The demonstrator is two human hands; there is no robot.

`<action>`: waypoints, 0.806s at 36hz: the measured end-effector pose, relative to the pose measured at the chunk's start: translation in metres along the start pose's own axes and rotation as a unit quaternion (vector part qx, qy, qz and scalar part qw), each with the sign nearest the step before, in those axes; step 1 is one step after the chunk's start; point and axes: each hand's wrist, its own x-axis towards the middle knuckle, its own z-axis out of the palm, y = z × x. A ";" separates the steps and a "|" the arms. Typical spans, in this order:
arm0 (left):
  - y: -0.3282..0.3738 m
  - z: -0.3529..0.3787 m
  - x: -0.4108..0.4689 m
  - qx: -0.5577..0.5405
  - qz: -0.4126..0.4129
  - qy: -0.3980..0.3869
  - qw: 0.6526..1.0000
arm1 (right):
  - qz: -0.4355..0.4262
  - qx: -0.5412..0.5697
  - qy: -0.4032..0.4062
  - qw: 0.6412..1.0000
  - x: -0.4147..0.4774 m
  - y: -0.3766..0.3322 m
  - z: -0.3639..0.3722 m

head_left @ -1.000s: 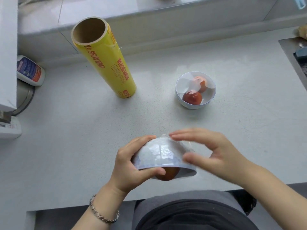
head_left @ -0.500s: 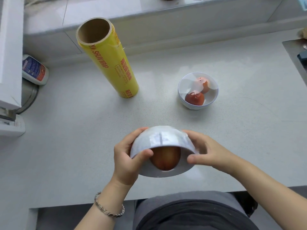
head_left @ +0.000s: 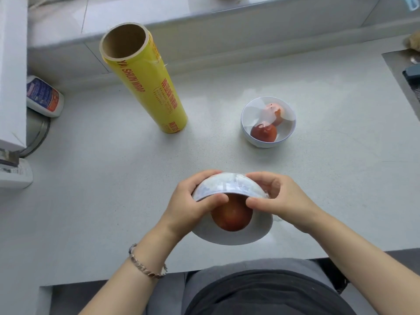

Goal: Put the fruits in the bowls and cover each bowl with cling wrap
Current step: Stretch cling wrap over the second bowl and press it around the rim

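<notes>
A white bowl with blue pattern (head_left: pixel 229 189) is tipped toward me above the counter's front edge, its mouth facing me. Inside it shows a red-orange fruit (head_left: pixel 231 215) behind stretched cling wrap. My left hand (head_left: pixel 193 201) grips the bowl's left side, thumb on the rim. My right hand (head_left: pixel 279 196) holds the right side, fingers pressing the wrap against the outer wall. Farther back at the right stands a second white bowl (head_left: pixel 246 130) with two red fruits (head_left: pixel 263 132) under cling wrap. A yellow cling wrap roll (head_left: pixel 147 87) stands tilted at the back left.
A white bottle with blue and red label (head_left: pixel 44 96) lies at the left wall beside a metal lid (head_left: pixel 38 133) and white box (head_left: pixel 11 71). A sink edge (head_left: pixel 400 71) is at the far right. A raised ledge (head_left: pixel 204 32) runs along the back.
The bowl has been tipped further toward me, so its mouth and the fruit show. My right hand moved from hovering over the base to gripping the right side.
</notes>
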 end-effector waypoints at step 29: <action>-0.013 0.011 -0.023 0.126 0.143 0.048 0.980 | 0.019 -0.099 0.170 0.980 0.030 -0.021 0.020</action>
